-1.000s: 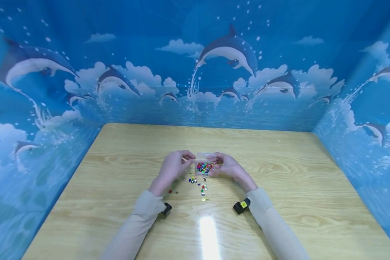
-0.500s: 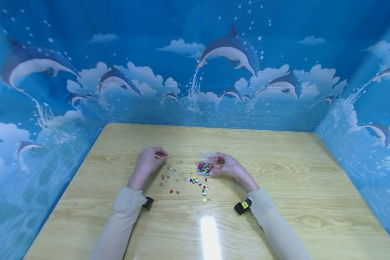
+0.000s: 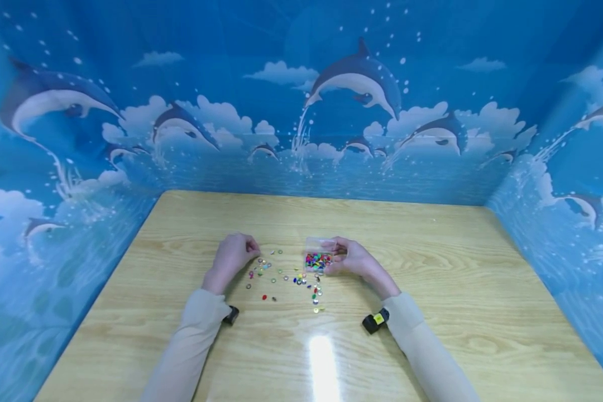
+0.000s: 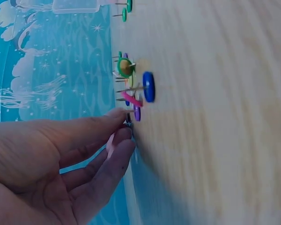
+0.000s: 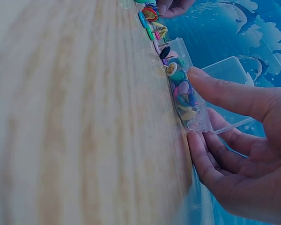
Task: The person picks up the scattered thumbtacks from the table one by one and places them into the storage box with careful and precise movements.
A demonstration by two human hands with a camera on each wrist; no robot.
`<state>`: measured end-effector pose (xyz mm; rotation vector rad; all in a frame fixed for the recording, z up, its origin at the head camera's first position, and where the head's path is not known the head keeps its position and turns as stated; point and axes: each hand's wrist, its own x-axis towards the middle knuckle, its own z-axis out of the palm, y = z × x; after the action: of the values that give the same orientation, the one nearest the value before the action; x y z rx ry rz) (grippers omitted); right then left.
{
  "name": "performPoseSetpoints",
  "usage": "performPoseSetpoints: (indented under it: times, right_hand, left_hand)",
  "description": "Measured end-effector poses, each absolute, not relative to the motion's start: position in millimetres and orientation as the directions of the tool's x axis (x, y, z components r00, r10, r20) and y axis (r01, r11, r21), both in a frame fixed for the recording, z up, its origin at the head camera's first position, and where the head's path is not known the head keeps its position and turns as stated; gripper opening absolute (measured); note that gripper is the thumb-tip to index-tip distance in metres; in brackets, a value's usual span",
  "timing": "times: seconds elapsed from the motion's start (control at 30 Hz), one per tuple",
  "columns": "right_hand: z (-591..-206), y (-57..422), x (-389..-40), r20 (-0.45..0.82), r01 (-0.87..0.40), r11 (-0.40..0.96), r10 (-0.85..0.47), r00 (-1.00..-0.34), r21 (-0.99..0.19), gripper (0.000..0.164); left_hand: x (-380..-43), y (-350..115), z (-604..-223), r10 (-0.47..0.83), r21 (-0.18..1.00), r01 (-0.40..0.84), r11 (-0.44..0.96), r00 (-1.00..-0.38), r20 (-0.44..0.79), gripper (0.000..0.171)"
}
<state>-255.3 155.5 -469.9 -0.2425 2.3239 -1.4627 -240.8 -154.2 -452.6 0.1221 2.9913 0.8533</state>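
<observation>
Loose thumbtacks (image 3: 264, 265) with round coloured heads lie scattered on the table, left of a small clear plastic box (image 3: 310, 268). My left hand (image 3: 229, 254) is at the far left edge of the scatter. In the left wrist view its thumb and fingertips pinch at a small dark thumbtack (image 4: 128, 120) close to the tabletop, partly hidden by the fingers. A purple thumbtack (image 4: 137, 113) and a blue thumbtack (image 4: 149, 87) stand just past the fingertips, pins sideways. My right hand (image 3: 350, 258) holds the box at its right side, thumb and fingers around it. Coloured thumbtacks (image 5: 183, 93) fill the box.
The box's clear lid (image 3: 321, 243) stands raised at the back. More thumbtacks (image 3: 315, 293) lie in front of the box. The wooden table (image 3: 432, 268) ends at a blue dolphin-printed curtain (image 3: 301, 167) behind and on both sides.
My left hand has moved left from beside the box to the far end of the loose thumbtacks, then lowered its fingertips slightly. My right hand keeps its hold on the box.
</observation>
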Motion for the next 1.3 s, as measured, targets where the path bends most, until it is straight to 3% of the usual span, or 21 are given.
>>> performPoseSetpoints:
  times: [0.2, 0.63, 1.3]
  right_hand:
    - [-468.0, 155.8, -254.6, -0.222, 0.047, 0.449, -0.345, -0.912, -0.892, 0.072]
    - [-468.8, 155.8, -255.6, -0.231, 0.058, 0.454, -0.335, -0.913, -0.889, 0.072]
    - [-471.1, 156.2, -256.7, -0.228, 0.058, 0.447, -0.336, -0.914, -0.893, 0.072]
  left_hand:
    - [-240.3, -155.0, -449.9, 0.056, 0.546, 0.036, 0.837, -0.998, -0.02, 0.009]
    - [-236.6, -141.4, -440.3, 0.112, 0.597, 0.094, 0.796, -0.994, 0.007, 0.01]
    - [-228.9, -67.2, -432.1, 0.283, 0.601, 0.248, 0.76, -0.958, 0.039, 0.005]
